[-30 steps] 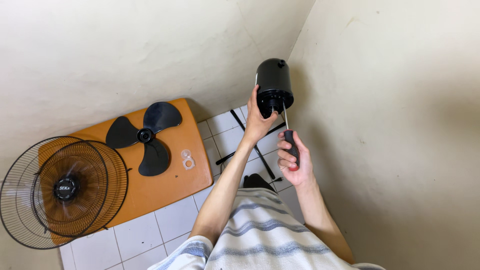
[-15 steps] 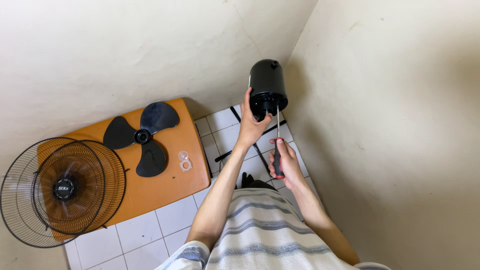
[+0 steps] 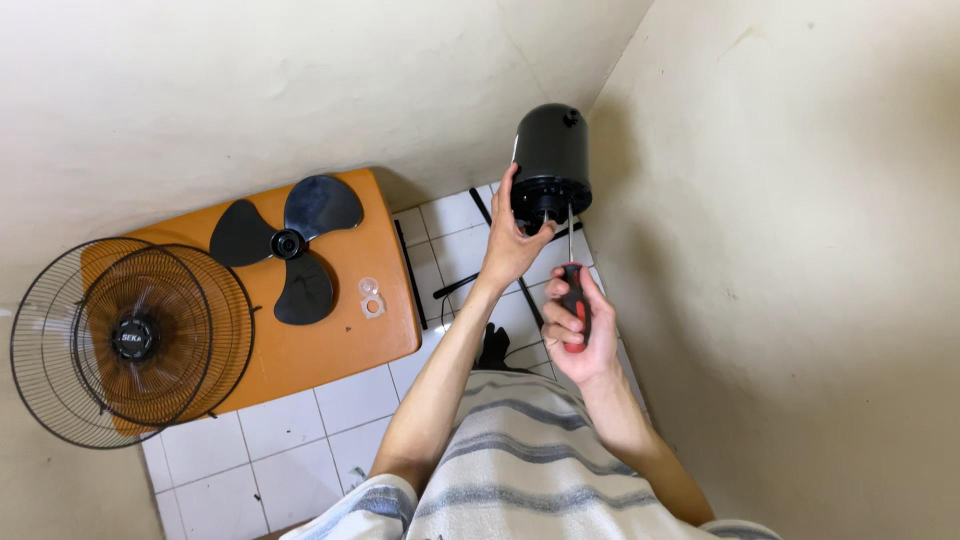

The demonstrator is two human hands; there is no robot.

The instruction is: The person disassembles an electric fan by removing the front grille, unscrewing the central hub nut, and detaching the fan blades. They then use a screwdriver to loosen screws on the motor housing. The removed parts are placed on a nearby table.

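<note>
My left hand [image 3: 512, 243] grips the lower rim of a black fan motor housing [image 3: 551, 158], a domed cylinder raised in the corner of the room. My right hand [image 3: 575, 330] is closed around the black and red handle of a screwdriver [image 3: 572, 285]. Its thin shaft points up, with the tip at the housing's underside. Below the hands lie the black legs of the fan stand [image 3: 500, 262] on the white floor tiles.
An orange low table [image 3: 330, 345] at the left carries a black three-blade fan propeller [image 3: 288, 244], two small clear plastic rings [image 3: 371, 297] and two stacked round wire grilles [image 3: 125, 340]. Cream walls meet in the corner behind the housing.
The view has shifted and the housing sits a little higher and further right. My right hand with the screwdriver has moved right, still under the housing. My left hand keeps its grip.
</note>
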